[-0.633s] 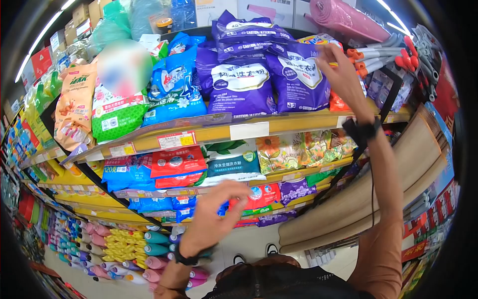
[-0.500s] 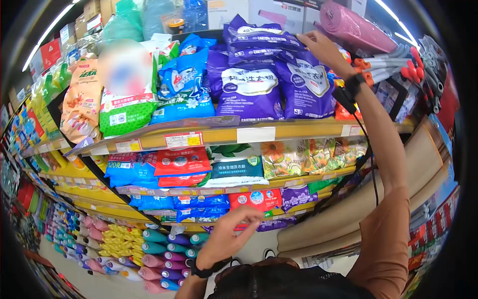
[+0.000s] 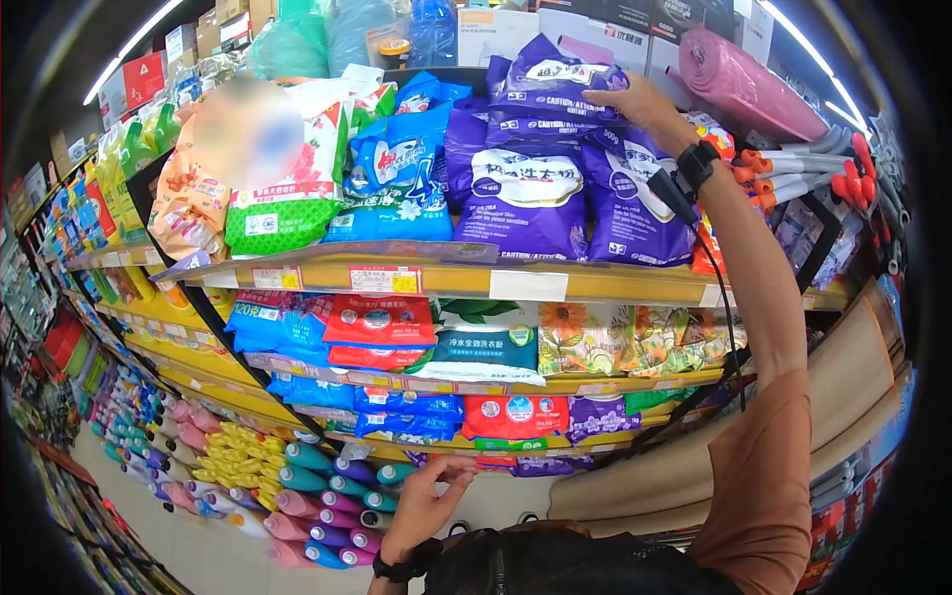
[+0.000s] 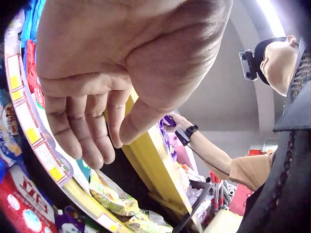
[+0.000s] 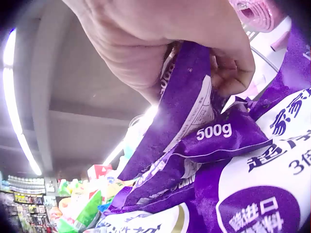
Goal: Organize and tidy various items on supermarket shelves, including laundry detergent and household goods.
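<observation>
My right hand (image 3: 643,107) grips the right end of a purple laundry powder bag (image 3: 551,81) on top of the stack. In the right wrist view the fingers and thumb wrap the edge of this bag (image 5: 187,92), partly hiding it. Under it another purple bag (image 5: 218,133) marked 500g shows its edge. Two larger purple bags, one in the middle (image 3: 526,203) and one at the right (image 3: 630,213), stand below on the top shelf. Low in front of the bottom shelves hangs my left hand (image 3: 428,504), fingers loosely bent; nothing is in its palm (image 4: 121,53).
Blue (image 3: 392,178) and green-and-white bags (image 3: 278,218) stand left on the top shelf (image 3: 426,280). A pink roll (image 3: 744,84) and orange-and-grey handles (image 3: 793,164) lie beyond my right arm. Several bottles (image 3: 327,506) stand on the floor at lower left.
My right hand has moved left from beside the stack onto the top purple bag and now grips it. The left hand has lowered, and the head view has shifted.
</observation>
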The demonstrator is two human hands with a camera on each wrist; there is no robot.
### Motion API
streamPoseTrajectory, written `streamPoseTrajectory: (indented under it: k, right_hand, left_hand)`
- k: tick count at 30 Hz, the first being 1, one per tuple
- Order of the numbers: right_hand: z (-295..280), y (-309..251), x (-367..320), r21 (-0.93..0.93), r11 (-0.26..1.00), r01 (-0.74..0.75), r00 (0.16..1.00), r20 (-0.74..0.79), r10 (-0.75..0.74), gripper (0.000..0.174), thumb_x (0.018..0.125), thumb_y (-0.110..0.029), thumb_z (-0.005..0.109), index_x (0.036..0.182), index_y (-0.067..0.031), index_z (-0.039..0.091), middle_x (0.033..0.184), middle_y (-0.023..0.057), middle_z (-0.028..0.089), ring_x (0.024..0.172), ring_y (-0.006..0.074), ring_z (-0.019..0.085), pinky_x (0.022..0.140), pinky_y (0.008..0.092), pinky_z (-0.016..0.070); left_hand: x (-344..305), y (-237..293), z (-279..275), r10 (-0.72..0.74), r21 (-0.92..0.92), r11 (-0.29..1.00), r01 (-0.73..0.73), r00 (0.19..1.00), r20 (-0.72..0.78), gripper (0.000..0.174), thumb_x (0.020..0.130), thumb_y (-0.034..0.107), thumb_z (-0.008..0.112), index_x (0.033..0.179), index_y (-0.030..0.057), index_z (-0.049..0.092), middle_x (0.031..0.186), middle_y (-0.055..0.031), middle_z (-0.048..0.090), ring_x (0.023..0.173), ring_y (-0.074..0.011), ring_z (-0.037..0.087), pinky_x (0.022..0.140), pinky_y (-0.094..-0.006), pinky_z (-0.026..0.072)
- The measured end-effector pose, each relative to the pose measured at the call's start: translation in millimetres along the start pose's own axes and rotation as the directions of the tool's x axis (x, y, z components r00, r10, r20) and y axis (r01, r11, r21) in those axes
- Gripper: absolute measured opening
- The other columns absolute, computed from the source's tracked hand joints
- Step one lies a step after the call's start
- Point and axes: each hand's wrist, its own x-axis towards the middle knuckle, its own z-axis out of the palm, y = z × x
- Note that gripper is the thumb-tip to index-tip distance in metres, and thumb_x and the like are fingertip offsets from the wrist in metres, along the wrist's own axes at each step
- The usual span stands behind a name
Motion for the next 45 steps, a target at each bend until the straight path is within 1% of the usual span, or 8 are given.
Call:
streamPoseTrajectory:
  k: [10,15,18,20,25,30,37,45]
  right_hand:
    - [3,-46,-150,-0.628,0.629,0.458,0.581,-0.325,-0.746,0.042,0.080,-0.013,0.082,0.111,0.0022,0.057,0.103,0.0190,0.062,0.096,0.0378,0.060,0.085,0.0420,0.0487]
    - [14,-61,-253,-0.232,0.925,0.299,0.651,-0.660,-0.376,0.061,0.082,0.007,0.079,0.135,0.0046,0.050,0.120,0.0146,0.066,0.103,0.0199,0.067,0.089,0.0323,0.0565]
    - [37,-27,-350,0.040,0.991,0.126,0.856,-0.510,-0.088,0.078,0.079,-0.005,0.082,0.145,0.0042,0.041,0.132,0.0221,0.060,0.117,0.0330,0.061,0.098,0.0448,0.0508]
    - [49,-27,-364,-0.008,0.944,0.330,0.918,-0.232,-0.323,0.052,0.076,-0.006,0.081,0.119,0.0016,0.053,0.110,0.0175,0.057,0.097,0.0313,0.057,0.083,0.0422,0.0461]
    - [97,2,-412,0.172,0.985,0.008,0.981,0.190,-0.041,0.033,0.076,-0.011,0.083,0.100,-0.0008,0.063,0.092,0.0134,0.051,0.085,0.0306,0.053,0.076,0.0370,0.0444]
    - [164,68,-488,0.546,0.571,-0.613,0.788,0.475,0.392,0.069,0.085,-0.021,0.082,0.136,0.0024,0.042,0.128,0.0141,0.055,0.120,0.0243,0.053,0.105,0.0373,0.0428]
    - [189,151,-529,0.479,0.236,-0.845,0.531,0.703,0.473,0.086,0.083,-0.007,0.081,0.154,-0.0080,0.032,0.142,0.0052,0.053,0.131,0.0161,0.047,0.113,0.0344,0.0395]
    - [231,261,-469,0.571,0.422,-0.704,0.681,0.374,0.630,0.074,0.083,-0.004,0.078,0.148,-0.0043,0.042,0.129,0.0054,0.063,0.117,0.0167,0.057,0.104,0.0300,0.0431]
  left_hand:
    - [40,43,19,0.082,-0.116,0.991,-0.071,0.993,0.088,0.015,0.097,0.003,0.063,0.112,-0.0004,0.065,0.105,-0.0059,0.070,0.096,-0.0133,0.067,0.087,-0.0291,0.0520]
    - [59,82,18,0.313,-0.322,0.908,-0.269,0.945,0.091,0.045,0.089,0.002,0.071,0.130,-0.0033,0.054,0.118,-0.0115,0.066,0.104,-0.0171,0.064,0.093,-0.0311,0.0507]
    - [53,88,29,0.360,-0.473,0.834,-0.285,0.930,0.075,0.064,0.083,0.005,0.080,0.138,-0.0027,0.048,0.125,-0.0108,0.062,0.108,-0.0171,0.062,0.095,-0.0321,0.0497]
    - [46,85,33,0.346,-0.534,0.804,-0.262,0.936,0.061,0.072,0.080,0.006,0.083,0.141,-0.0026,0.046,0.129,-0.0111,0.060,0.111,-0.0178,0.061,0.095,-0.0333,0.0496]
    - [51,39,48,-0.131,-0.232,0.960,0.156,0.984,0.118,0.048,0.082,0.008,0.083,0.124,-0.0045,0.062,0.115,-0.0104,0.070,0.102,-0.0158,0.066,0.090,-0.0311,0.0533]
    - [51,-34,57,-0.269,-0.281,0.902,0.327,0.936,0.226,0.044,0.087,0.012,0.078,0.125,-0.0037,0.063,0.117,-0.0094,0.070,0.103,-0.0142,0.065,0.090,-0.0308,0.0528]
    - [77,-116,93,-0.318,0.139,0.948,0.287,0.813,0.488,0.045,0.095,0.024,0.070,0.130,-0.0023,0.061,0.121,-0.0136,0.069,0.110,-0.0187,0.062,0.096,-0.0350,0.0490]
    - [79,-107,98,-0.229,0.211,0.957,0.199,0.965,0.126,0.051,0.093,0.019,0.071,0.136,0.0008,0.049,0.124,-0.0142,0.064,0.099,-0.0231,0.065,0.081,-0.0346,0.0544]
